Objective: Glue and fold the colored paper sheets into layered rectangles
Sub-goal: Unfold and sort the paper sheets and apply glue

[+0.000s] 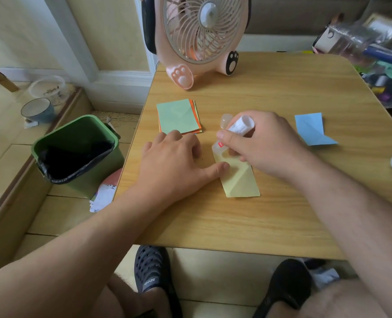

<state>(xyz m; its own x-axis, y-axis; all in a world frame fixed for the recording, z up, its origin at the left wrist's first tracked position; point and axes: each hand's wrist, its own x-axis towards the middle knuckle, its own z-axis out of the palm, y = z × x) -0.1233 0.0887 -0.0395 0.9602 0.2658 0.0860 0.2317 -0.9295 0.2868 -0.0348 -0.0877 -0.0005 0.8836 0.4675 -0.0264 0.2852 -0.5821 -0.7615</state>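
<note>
Tabletop: yellow paper (pixel 239 180) partly hand-covered

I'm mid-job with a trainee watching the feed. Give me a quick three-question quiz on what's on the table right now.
1. True or false: the right hand grips the white glue stick above the pale yellow folded paper sheet.
2. Which part of the left hand presses on the yellow sheet? A) thumb B) little finger C) palm
3. Fill in: the top sheet of the stack of coloured paper sheets is ____.

Key: 1 true. 2 A. 3 green; orange edges show under it. The light blue folded paper sheet lies apart on the right side of the wooden table.
</note>
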